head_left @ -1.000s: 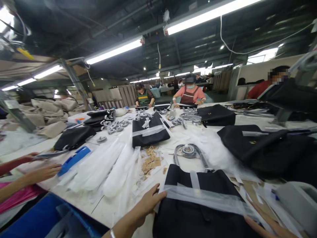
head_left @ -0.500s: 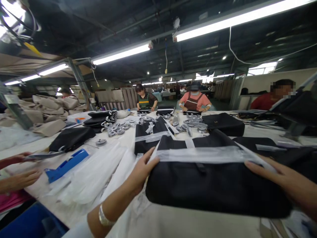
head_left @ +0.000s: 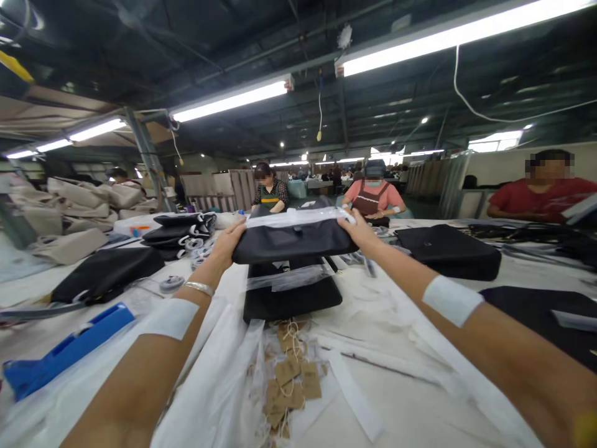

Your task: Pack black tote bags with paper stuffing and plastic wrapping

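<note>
Both arms reach far out over the table, carrying a black bag (head_left: 293, 239) with a clear plastic strip across its upper part. My left hand (head_left: 231, 239) grips its left end, and my right hand (head_left: 353, 225) grips the right end. Directly below and a little nearer lies a second black bag (head_left: 293, 302), also banded with clear plastic; the held bag partly covers it. Whether the two touch I cannot tell. Several brown cardboard tags (head_left: 291, 376) with white strings lie in front of the second bag.
A blue tape dispenser (head_left: 69, 348) and white plastic sheets (head_left: 205, 367) lie at left. Black bags (head_left: 107, 274) sit further left, another black bag (head_left: 450, 249) at right. Across the table are two co-workers (head_left: 270, 190) (head_left: 373, 194); a person in red (head_left: 536, 196) is at far right.
The held black bag has moved away from me and to the left, now above the other bag. The brown tags have come into view, and the neighbour's hands at left are out of view.
</note>
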`<state>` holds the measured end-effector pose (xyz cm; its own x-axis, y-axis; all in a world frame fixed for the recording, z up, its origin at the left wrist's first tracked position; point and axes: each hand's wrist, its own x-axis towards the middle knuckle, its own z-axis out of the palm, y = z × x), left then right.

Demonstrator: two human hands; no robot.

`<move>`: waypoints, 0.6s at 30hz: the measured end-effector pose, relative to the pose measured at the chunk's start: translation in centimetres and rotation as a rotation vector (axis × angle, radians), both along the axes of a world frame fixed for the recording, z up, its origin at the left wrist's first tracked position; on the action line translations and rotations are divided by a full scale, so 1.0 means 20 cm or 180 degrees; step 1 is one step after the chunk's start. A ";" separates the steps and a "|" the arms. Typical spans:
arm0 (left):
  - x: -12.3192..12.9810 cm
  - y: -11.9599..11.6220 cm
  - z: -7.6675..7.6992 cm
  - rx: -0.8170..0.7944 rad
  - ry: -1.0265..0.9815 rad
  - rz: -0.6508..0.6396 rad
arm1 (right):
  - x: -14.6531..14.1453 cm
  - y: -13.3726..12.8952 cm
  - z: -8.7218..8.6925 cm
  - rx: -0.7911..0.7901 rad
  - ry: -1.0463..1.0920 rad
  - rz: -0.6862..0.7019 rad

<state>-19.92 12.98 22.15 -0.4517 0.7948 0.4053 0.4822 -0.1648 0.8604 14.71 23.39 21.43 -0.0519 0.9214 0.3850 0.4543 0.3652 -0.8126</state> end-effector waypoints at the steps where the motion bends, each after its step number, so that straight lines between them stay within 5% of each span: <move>1: -0.02 0.04 -0.11 -0.0178 0.0099 0.0050 | -0.07 0.03 -0.11 -0.0294 -0.0194 0.0001; 5: -0.03 0.09 -0.53 -0.0620 0.0666 0.0295 | -0.20 0.04 -0.56 -0.0645 -0.0600 0.0217; 8: 0.01 0.07 -0.67 -0.0659 0.1128 0.0411 | -0.14 0.00 -0.71 -0.0455 -0.0707 0.0329; 12: 0.05 0.02 -0.60 -0.0673 0.1597 0.0593 | 0.14 -0.19 -0.71 -0.0100 -0.1197 0.0619; 18: 0.24 -0.12 -0.47 -0.0254 0.2652 0.0546 | 0.82 -0.83 -0.67 -0.0274 -0.2020 0.1594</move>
<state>-15.06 10.55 12.71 -0.1477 0.7829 0.6044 0.9755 0.0144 0.2198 31.11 6.89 8.07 -0.6506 0.7560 0.0725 0.6371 0.5953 -0.4896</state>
